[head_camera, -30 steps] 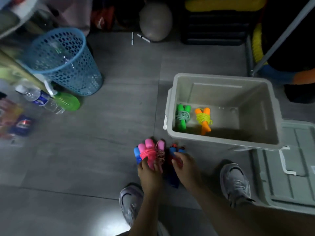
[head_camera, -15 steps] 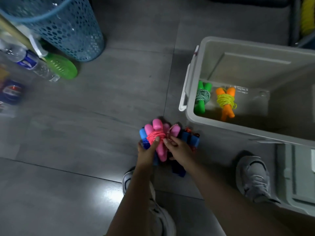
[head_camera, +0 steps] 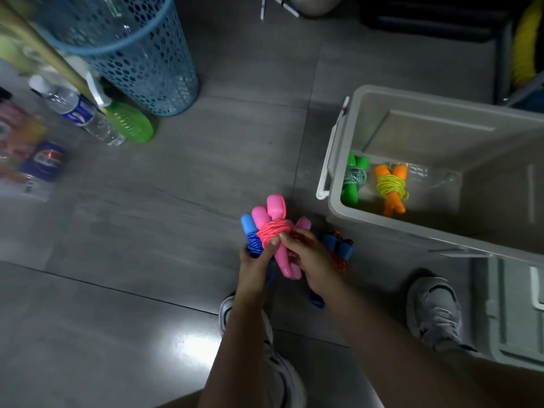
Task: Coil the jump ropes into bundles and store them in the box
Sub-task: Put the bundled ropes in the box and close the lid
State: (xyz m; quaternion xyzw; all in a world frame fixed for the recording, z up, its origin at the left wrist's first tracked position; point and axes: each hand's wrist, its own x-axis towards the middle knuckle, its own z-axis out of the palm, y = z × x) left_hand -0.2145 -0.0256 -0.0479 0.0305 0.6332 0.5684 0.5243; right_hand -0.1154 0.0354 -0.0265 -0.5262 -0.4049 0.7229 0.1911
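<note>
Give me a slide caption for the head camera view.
Both hands grip coiled jump rope bundles beside the grey box.

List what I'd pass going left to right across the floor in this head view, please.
Water bottle → green fan → blue basket → pink jump rope bundle → green bundle → orange bundle, both inside the grey box.

A grey tiled floor [head_camera: 182,178] is carrying everything. The grey box [head_camera: 412,228] is sitting on it. Left of the box, a blue basket [head_camera: 141,63] and a water bottle [head_camera: 82,114] are resting.
</note>
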